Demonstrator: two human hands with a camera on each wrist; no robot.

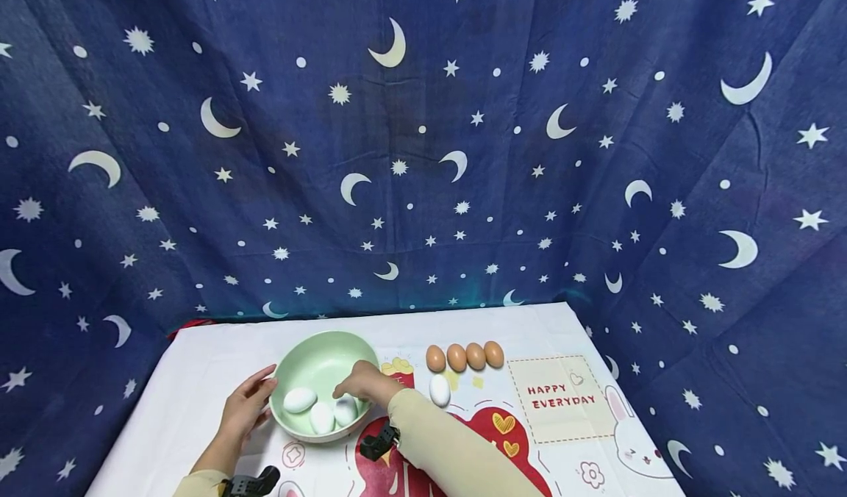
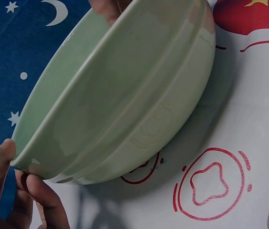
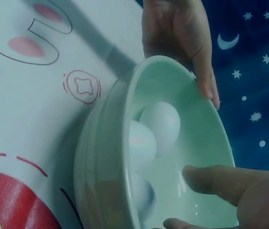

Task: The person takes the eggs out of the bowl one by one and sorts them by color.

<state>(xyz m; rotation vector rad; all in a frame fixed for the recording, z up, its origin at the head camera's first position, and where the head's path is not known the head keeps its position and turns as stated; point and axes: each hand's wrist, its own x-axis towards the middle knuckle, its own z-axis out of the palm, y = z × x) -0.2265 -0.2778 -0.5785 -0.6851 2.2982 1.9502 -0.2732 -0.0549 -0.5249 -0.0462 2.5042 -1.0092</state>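
A light green bowl (image 1: 317, 350) stands at the left of the table. Inside it lie three white eggs (image 1: 300, 400), grouped toward its near side. My left hand (image 1: 243, 409) grips the bowl's left rim; in the left wrist view its thumb (image 2: 1, 152) lies over the edge, with fingers curled beneath. My right hand (image 1: 367, 383) reaches in over the right side of the bowl. Its fingers (image 3: 215, 181) are spread and hold nothing, close to the nearest white egg (image 3: 143, 198). Part of that hand is cut off in the right wrist view.
Right of the bowl, several brown eggs (image 1: 456, 358) lie in a row, with another white egg (image 1: 440, 390) just in front of them. A printed cloth (image 1: 635, 475) covers the table. Behind it hangs a blue curtain (image 1: 423, 188) with moons and stars.
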